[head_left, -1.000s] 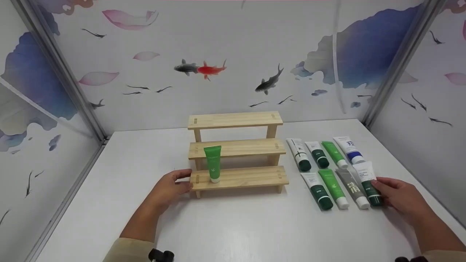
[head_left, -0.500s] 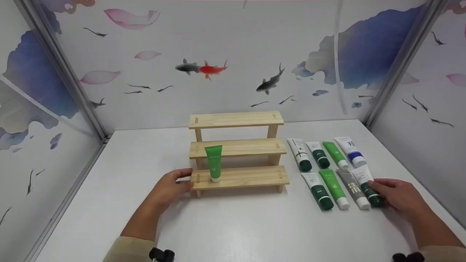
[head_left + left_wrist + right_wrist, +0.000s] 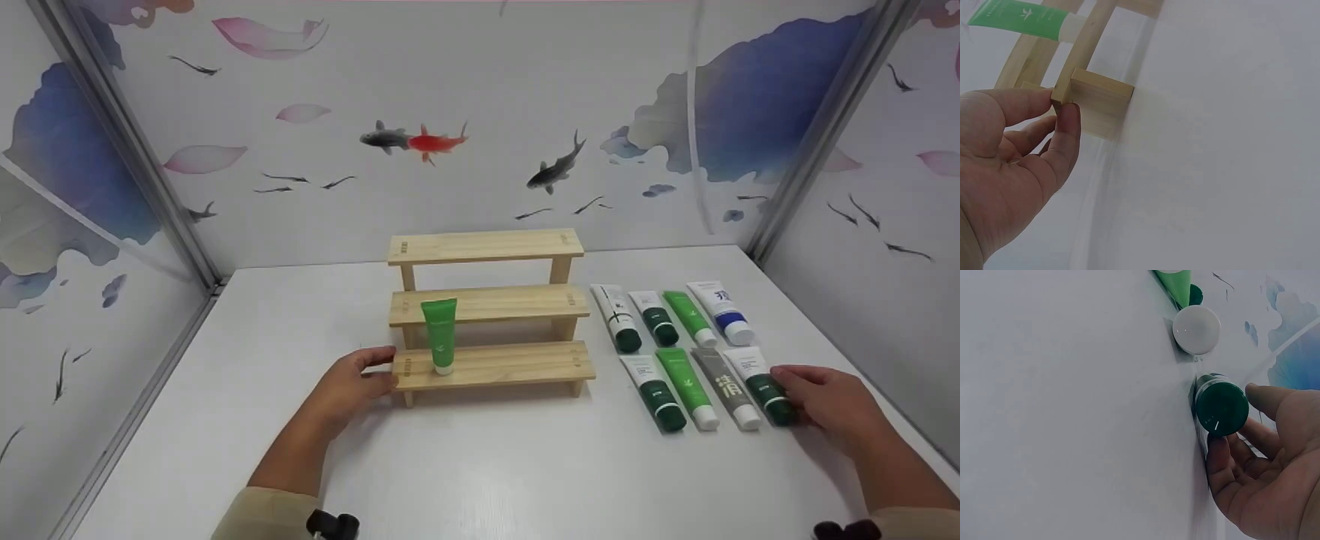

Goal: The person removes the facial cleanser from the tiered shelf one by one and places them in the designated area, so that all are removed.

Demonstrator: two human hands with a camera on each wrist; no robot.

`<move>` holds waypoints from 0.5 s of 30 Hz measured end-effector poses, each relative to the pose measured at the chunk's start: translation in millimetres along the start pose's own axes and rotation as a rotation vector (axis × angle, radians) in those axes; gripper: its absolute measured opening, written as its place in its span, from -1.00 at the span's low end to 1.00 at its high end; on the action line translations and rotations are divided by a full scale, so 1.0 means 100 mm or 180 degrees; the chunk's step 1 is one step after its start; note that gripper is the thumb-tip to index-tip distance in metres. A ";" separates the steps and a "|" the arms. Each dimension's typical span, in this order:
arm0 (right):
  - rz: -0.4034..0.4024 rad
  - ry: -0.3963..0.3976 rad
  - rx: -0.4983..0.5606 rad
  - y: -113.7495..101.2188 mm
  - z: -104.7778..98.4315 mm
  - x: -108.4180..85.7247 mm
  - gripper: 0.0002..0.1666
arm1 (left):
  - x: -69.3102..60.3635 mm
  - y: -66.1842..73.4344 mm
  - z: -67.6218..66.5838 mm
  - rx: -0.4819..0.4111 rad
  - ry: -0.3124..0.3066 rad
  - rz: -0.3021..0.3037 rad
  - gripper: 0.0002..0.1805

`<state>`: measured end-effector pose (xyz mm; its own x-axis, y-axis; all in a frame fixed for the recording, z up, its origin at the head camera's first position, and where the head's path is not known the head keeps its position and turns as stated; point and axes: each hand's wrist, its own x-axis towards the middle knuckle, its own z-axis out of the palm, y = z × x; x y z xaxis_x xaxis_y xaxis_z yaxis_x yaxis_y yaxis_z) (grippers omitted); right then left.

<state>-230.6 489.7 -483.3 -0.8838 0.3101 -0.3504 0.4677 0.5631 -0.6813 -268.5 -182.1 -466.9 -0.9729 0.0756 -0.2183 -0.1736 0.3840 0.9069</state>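
Observation:
My left hand (image 3: 358, 382) pinches the left end of the lowest step of a three-tier wooden display stand (image 3: 495, 367); the left wrist view shows thumb and finger on the board's corner. A green tube (image 3: 441, 336) stands cap-down on that step, near its left end. On the table at right, my right hand (image 3: 836, 401) is beside a white and dark-green cosmetic tube (image 3: 761, 386) lying flat. Its fingertips are at the tube's right edge. In the right wrist view the dark-green cap (image 3: 1221, 408) lies by the thumb, with a narrow gap to the upper finger.
Several other tubes lie in two rows right of the stand, including a grey tube (image 3: 726, 388), a green tube (image 3: 687, 388) and a blue-banded white tube (image 3: 720, 311). Printed panels (image 3: 480, 90) enclose the white table (image 3: 480, 472) at back and sides.
The white and dark-green tube has come down flat at the front row's right end. My right fingers have drawn back from over it to its edge. The left hand stays put.

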 end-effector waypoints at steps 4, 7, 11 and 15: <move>0.0119 0.0140 0.0065 -0.03 0.01 -0.02 0.12 | -0.01 -0.01 0.00 0.0006 -0.0014 0.0021 -0.38; 0.0097 0.0306 0.0194 -0.07 0.03 -0.05 0.08 | 0.00 -0.01 0.01 0.0011 -0.0007 0.0002 -0.39; -0.0110 0.0516 0.0343 -0.19 0.09 -0.12 -0.01 | 0.00 -0.01 0.00 0.0015 0.0006 -0.0019 -0.39; -0.0280 0.0543 0.0406 -0.36 0.20 -0.21 -0.04 | 0.01 -0.01 0.00 0.0003 0.0006 -0.0008 -0.40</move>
<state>-229.5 447.9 -464.5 -0.9008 0.3952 -0.1798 0.3739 0.4955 -0.7840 -269.1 -182.8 -468.1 -0.9728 0.0731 -0.2199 -0.1759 0.3852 0.9059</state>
